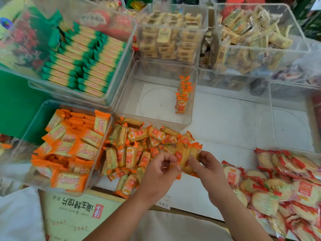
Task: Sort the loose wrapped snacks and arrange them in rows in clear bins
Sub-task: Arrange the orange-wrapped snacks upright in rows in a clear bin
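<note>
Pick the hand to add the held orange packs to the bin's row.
Right hand, probably: both grip the orange packs, but the row hugs the clear bin's right wall, and the left hand sits by the loose pile.

Bare white surface (225, 122) lies open beyond the right hand (209, 165). Ahead, a clear bin (152, 101) is mostly free, orange packets (182, 96) lining its right wall. Orange pile (132, 145) crowds the left hand (161, 169); red-wrapped crackers (278, 180) the right.
</note>
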Demonstrator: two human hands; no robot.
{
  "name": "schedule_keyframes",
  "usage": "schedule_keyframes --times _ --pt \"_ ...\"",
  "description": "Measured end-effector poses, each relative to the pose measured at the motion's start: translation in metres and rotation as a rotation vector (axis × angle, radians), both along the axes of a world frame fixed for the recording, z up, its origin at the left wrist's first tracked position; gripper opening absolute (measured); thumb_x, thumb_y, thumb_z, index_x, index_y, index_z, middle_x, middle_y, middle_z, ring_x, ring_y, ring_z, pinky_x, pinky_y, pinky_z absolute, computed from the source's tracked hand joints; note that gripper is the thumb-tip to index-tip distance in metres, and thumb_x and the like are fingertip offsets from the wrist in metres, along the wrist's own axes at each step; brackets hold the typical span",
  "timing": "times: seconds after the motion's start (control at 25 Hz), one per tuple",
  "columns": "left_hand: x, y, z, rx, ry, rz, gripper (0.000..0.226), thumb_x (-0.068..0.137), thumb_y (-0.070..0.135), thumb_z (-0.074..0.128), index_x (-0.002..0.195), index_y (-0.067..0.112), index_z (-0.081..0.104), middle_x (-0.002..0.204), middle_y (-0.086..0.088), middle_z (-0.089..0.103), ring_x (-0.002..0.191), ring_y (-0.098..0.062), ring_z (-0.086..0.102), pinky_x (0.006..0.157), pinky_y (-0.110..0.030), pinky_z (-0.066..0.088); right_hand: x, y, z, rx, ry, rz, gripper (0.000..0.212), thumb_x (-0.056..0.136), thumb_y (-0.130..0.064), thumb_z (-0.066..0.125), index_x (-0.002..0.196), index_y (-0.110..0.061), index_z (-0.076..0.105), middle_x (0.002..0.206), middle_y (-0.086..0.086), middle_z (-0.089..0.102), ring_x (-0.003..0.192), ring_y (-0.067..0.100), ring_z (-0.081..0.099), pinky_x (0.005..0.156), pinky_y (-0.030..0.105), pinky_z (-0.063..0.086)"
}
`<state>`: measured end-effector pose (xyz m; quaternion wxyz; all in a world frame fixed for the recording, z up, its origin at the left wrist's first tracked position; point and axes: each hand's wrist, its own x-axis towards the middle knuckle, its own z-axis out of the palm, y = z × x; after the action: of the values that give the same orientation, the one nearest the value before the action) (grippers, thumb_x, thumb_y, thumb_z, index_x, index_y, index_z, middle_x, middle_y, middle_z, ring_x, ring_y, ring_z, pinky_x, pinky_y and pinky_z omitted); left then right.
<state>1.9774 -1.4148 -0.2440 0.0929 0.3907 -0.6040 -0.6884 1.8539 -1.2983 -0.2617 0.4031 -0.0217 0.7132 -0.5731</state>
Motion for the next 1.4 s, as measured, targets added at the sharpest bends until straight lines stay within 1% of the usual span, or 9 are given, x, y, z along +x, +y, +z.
schedule_keyframes --times 0.2,0.44,0.64,0.84,0.96,1.12,1.2,1.28,1.4 --pt "0.009 -0.047 0.005 -0.093 -0.060 0.027 0.027 0.082 0.021 0.083 0.098 0.032 0.065 0.103 0.010 0.070 0.094 -0.017 0.070 0.076 -0.033 0.061 -0.006 -0.016 0.001 0.026 0.030 -0.056 0.029 0.085 -0.029 0.083 0.109 -0.018 0.070 0.100 0.002 0.078 0.096 0.025 0.076 0.089 0.044 0.060" --pt "0.000 -0.080 0.022 -0.233 -0.075 -0.408 0.050 0.083 0.016 0.082 0.123 0.041 0.065 0.112 0.019 0.067 0.105 0.005 0.063 0.087 -0.016 0.052 -0.028 -0.034 0.012 0.056 0.158 0.110 0.032 0.085 -0.034 0.083 0.113 -0.025 0.068 0.104 -0.003 0.077 0.091 0.018 0.076 0.082 0.035 0.060" --pt "-0.014 -0.081 0.021 -0.078 0.055 -0.079 0.046 0.081 0.007 0.084 0.119 0.028 0.070 0.101 0.001 0.075 0.092 -0.012 0.071 0.080 -0.027 0.060 -0.008 -0.049 0.019 -0.043 0.122 0.158 0.020 0.097 -0.028 0.069 0.116 -0.035 0.068 0.108 -0.010 0.076 0.103 0.018 0.073 0.086 0.034 0.060" --pt "-0.019 -0.069 0.027 -0.003 -0.016 -0.295 0.029 0.108 0.040 0.044 0.133 0.044 0.059 0.125 0.034 0.064 0.121 0.016 0.053 0.104 -0.012 0.042 -0.015 -0.061 0.027 -0.039 0.165 0.179 0.026 0.102 -0.034 0.060 0.127 -0.040 0.060 0.117 -0.018 0.072 0.110 0.006 0.069 0.098 0.040 0.057" --pt "-0.036 -0.059 0.036 0.053 0.040 -0.250 0.023 0.110 0.038 0.034 0.115 0.057 0.045 0.100 0.064 0.047 0.103 0.043 0.036 0.086 0.010 0.029 -0.016 -0.071 0.020 -0.060 0.188 0.266 0.050 0.106 -0.051 0.042 0.154 -0.041 0.036 0.146 -0.023 0.054 0.134 -0.009 0.049 0.114 0.027 0.042" --pt "-0.063 -0.056 0.032 0.141 0.074 -0.251 0.028 0.110 0.041 0.027 0.128 0.057 0.042 0.112 0.061 0.048 0.113 0.039 0.036 0.088 0.010 0.029 -0.024 -0.088 0.006 -0.063 0.208 0.262 0.079 0.094 -0.082 0.030 0.161 -0.043 0.014 0.165 -0.017 0.029 0.153 0.001 0.023 0.126 0.045 0.024" --pt "-0.077 -0.066 0.031 0.166 0.087 -0.319 0.036 0.109 0.046 0.029 0.143 0.056 0.038 0.130 0.054 0.045 0.125 0.033 0.033 0.096 0.006 0.029 -0.039 -0.098 0.006 -0.128 0.224 0.236 0.073 0.097 -0.076 0.030 0.159 -0.040 0.023 0.161 -0.013 0.036 0.151 0.005 0.030 0.125 0.049 0.027" --pt "-0.089 -0.085 0.028 0.136 0.095 -0.368 0.041 0.109 0.041 0.042 0.149 0.048 0.041 0.143 0.035 0.051 0.136 0.016 0.040 0.111 -0.012 0.035 -0.060 -0.112 0.003 -0.183 0.245 0.217 0.061 0.098 -0.072 0.033 0.150 -0.041 0.041 0.149 -0.006 0.052 0.141 0.017 0.047 0.117 0.058 0.037" --pt "-0.110 -0.120 0.018 0.027 0.071 -0.309 0.043 0.095 0.028 0.073 0.135 0.035 0.059 0.128 0.009 0.069 0.125 -0.010 0.062 0.111 -0.041 0.048 -0.090 -0.127 0.001 -0.215 0.171 0.243 0.047 0.095 -0.074 0.041 0.131 -0.051 0.059 0.131 -0.012 0.067 0.126 0.011 0.062 0.112 0.061 0.042"
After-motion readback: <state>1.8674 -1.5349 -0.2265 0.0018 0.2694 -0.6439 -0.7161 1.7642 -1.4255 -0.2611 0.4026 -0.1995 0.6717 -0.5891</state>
